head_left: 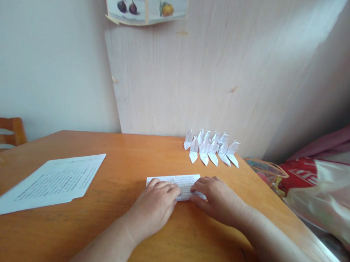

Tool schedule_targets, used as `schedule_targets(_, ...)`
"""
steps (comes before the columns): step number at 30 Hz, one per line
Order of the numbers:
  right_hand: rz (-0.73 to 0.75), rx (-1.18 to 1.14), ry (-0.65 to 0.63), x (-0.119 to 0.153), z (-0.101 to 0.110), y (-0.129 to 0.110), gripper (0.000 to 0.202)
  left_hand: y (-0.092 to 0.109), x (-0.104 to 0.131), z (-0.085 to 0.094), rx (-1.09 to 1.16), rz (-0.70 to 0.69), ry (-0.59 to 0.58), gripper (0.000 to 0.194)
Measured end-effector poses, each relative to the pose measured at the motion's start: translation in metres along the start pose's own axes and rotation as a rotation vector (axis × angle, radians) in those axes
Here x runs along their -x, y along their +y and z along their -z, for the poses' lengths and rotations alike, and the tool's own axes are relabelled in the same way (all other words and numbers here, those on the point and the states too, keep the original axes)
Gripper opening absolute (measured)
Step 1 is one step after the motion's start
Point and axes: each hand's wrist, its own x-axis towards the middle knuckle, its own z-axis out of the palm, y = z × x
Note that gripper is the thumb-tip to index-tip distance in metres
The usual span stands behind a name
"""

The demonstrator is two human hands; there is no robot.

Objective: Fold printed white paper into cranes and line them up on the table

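A folded sheet of printed paper (186, 186) lies on the wooden table in front of me, its long side running left to right. My left hand (156, 202) rests palm down over its left part, fingers laid flat on the paper. At the right end, my right hand (216, 199) grips the paper, fingers on top and the thumb by the near edge. Both hands cover parts of the sheet, so some of its folds are hidden. Beyond them, several folded paper figures (203, 151) of the same printed paper stand grouped near the table's back right corner.
A stack of printed sheets (58, 179) lies on the left of the table (114, 221). A wooden chair (16, 132) stands at the far left. Bags, one of them red (300, 174), sit beyond the right edge. Fruit pictures (146, 6) hang on the wall panel behind.
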Motion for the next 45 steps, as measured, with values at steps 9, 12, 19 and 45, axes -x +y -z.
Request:
schedule_targets(9, -0.016, 0.035, 0.003, -0.001, -0.008, -0.008, 0.018, -0.008, 0.001, -0.008, 0.012, -0.016, 0.036, 0.031)
schedule_targets(12, -0.011, 0.031, 0.002, -0.001, -0.01, -0.007, 0.017, -0.009, 0.002, -0.012, 0.022, -0.008, 0.022, 0.032)
schedule_targets(19, -0.029, -0.009, -0.035, -0.002, -0.014, -0.006, 0.013, -0.01, 0.002, -0.015, 0.048, 0.025, -0.015, 0.033)
schedule_targets(45, -0.063, -0.085, -0.061, 0.0, -0.019, -0.005, 0.017, -0.004, 0.002, -0.008, 0.087, 0.078, -0.074, 0.027)
